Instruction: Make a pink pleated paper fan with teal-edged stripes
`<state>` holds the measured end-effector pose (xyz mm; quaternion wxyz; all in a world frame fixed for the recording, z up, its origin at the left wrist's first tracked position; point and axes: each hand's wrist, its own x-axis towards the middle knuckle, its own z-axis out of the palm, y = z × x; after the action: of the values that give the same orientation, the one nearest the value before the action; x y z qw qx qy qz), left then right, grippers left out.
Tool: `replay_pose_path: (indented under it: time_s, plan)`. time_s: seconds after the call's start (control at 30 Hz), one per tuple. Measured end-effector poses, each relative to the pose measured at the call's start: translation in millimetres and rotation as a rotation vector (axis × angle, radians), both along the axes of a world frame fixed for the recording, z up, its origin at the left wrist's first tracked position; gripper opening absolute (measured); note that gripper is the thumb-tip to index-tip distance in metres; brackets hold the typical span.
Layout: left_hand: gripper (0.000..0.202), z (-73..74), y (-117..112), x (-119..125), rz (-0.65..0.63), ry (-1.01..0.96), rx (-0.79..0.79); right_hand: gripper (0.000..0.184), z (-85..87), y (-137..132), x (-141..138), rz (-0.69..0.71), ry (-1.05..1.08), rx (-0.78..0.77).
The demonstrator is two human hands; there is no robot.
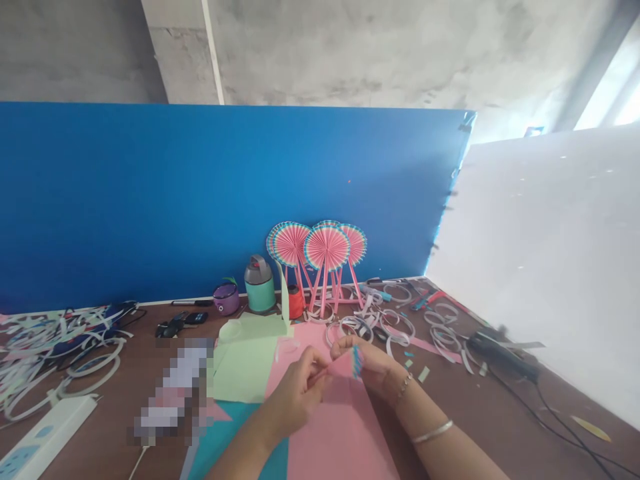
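Note:
Between my hands is a small folded paper fan, pink with a striped blue and cream edge, partly spread into a wedge. My left hand pinches its narrow end. At the striped edge, my right hand has its fingers curled around the paper; part of its grip is hidden behind the fan. A bracelet and a bangle circle the right wrist. Beneath the hands lies pink paper, with green paper and blue paper to its left.
Several round pink fans on sticks lean against the blue partition. Near them stand a teal bottle, a purple pot and a red container. White strips clutter both sides. A power strip and a black corded tool flank me.

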<state>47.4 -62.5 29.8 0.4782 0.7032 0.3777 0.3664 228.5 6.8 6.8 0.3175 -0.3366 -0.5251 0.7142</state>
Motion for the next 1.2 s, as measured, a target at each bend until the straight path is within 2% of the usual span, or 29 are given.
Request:
replay_pose_path:
  time_s: [0.13, 0.2, 0.3, 0.53, 0.77, 0.97, 1.1, 1.2]
  plan:
    - [0.033, -9.3, 10.8, 1.9, 0.079, -0.282, -0.173, 0.040, -4.6, 2.5, -6.8, 0.039, 0.021, -0.043]
    - [0.032, -10.8, 15.3, 2.2, 0.103, -0.403, -0.255, 0.038, -4.2, 1.4, -9.5, 0.084, 0.006, -0.070]
    - [0.029, -9.8, 19.5, 1.2, 0.136, -0.507, -0.309, 0.031, -2.5, -2.5, -13.9, 0.067, 0.000, -0.025]
    - [0.029, -9.9, 25.6, -4.8, 0.259, -0.530, -0.350, 0.018, -2.0, -5.4, -22.3, -0.170, -0.199, 0.291]
    - [0.029, -17.3, 33.3, -10.0, 0.418, -0.503, -0.355, 0.012, 4.7, -12.3, -28.3, -0.307, -0.397, 0.587]
    - [0.019, -12.7, 31.5, -11.7, 0.538, -0.465, -0.317, 0.013, 9.4, -17.1, -26.3, -0.439, -0.499, 0.836]
    - [0.020, -8.8, 28.6, -10.4, 0.562, -0.442, -0.292, 0.013, 10.3, -17.8, -23.8, -0.461, -0.540, 0.962]
    - [0.022, -9.6, 28.6, -9.8, 0.569, -0.432, -0.280, 0.014, 10.1, -17.6, -23.2, -0.494, -0.564, 0.978]
